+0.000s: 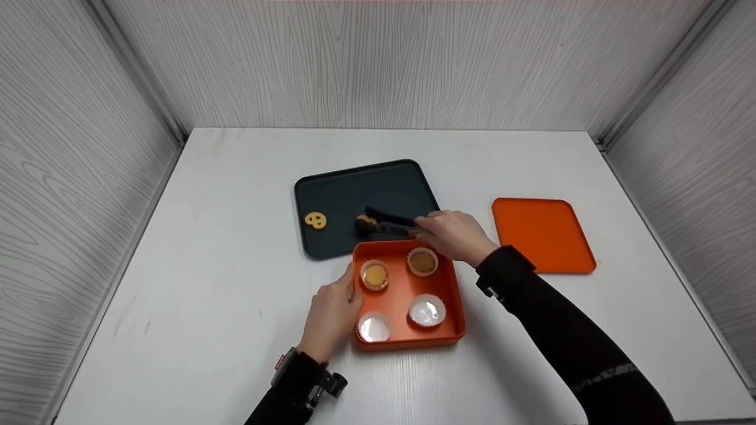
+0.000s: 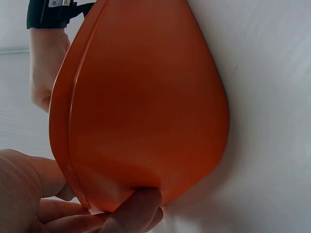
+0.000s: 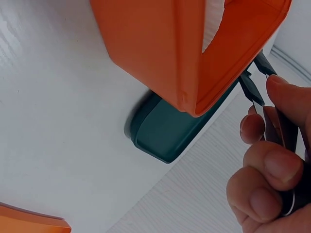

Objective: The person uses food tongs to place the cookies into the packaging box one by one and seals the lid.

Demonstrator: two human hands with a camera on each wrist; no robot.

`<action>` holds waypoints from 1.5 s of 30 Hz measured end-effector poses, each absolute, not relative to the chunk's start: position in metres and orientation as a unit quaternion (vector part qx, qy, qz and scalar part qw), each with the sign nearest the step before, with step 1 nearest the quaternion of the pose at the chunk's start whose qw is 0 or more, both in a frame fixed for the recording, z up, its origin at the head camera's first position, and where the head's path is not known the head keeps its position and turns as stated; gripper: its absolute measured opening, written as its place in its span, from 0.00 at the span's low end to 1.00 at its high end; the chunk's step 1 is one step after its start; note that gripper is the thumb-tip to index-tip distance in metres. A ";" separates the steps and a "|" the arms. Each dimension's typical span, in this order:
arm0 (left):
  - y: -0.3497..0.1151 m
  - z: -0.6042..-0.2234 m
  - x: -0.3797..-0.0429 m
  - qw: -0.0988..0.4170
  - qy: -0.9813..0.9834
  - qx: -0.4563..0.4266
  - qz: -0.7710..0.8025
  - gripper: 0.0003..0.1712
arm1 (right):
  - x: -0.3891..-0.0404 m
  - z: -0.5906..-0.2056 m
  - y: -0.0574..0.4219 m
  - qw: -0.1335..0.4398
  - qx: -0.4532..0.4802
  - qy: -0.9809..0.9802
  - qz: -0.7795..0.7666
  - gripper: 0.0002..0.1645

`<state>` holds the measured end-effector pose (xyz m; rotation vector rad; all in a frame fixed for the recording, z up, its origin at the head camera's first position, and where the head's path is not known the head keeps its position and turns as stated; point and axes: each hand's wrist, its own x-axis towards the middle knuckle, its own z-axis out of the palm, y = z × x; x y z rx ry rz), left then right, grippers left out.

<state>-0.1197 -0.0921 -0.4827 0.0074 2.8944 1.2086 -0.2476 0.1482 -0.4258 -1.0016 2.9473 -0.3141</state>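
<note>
My left hand [image 1: 332, 313] grips the left wall of an orange box [image 1: 398, 292]; the left wrist view shows the fingers [image 2: 138, 208] at its outer side. Several white paper cups stand inside: a yellow round cookie [image 1: 375, 275] lies in one and a brown cookie [image 1: 422, 262] in another. Beyond the box, my right hand [image 1: 453, 235] holds black tongs [image 1: 394, 221]. Their tips are around a small brownish cookie [image 1: 367, 219] over the dark tray [image 1: 360, 186], partly hiding it. A yellow pretzel-shaped cookie [image 1: 316, 220] lies on the tray's left side.
An orange square lid or tray [image 1: 543, 236] lies flat on the white table [image 1: 207, 236] at the right. The near edge of the dark tray lies close behind the box. Grey wood-grain panels [image 1: 366, 65] stand around the table.
</note>
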 end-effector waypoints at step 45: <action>-0.092 -0.485 -0.120 -0.006 0.919 0.000 0.395 0.33 | -0.194 -0.409 0.236 -0.164 -0.358 0.906 -0.154 0.20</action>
